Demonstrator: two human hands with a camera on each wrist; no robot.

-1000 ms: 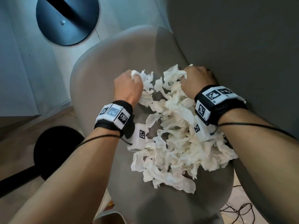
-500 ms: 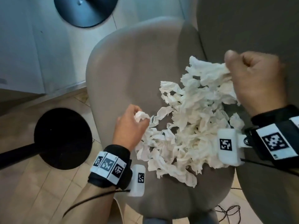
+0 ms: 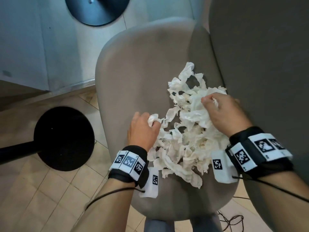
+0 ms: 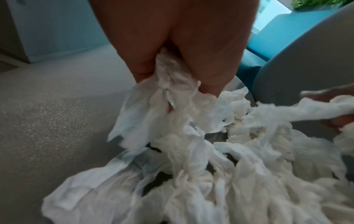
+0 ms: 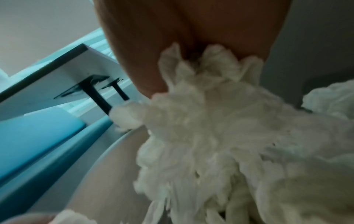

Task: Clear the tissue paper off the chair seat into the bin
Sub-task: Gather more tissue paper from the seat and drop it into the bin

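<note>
A tangled heap of white tissue paper (image 3: 187,139) lies on the beige chair seat (image 3: 133,77), toward its right and front. My left hand (image 3: 147,124) grips a bunch of tissue at the heap's left edge; the left wrist view shows the tissue paper (image 4: 172,78) squeezed between its curled fingers. My right hand (image 3: 217,108) grips the tissue at the heap's upper right, and in the right wrist view the tissue paper (image 5: 201,94) spills from that fist. No bin shows in any view.
The grey chair back (image 3: 260,64) rises at the right. A black round base with a pole (image 3: 65,138) stands on the tiled floor to the left. Another dark round base (image 3: 98,9) sits at the top. Thin cables (image 3: 232,220) lie on the floor below the seat.
Both hands have drawn the tissue from the back of the seat toward the front. The right hand rose and then came down onto the heap. The left hand keeps its grip.
</note>
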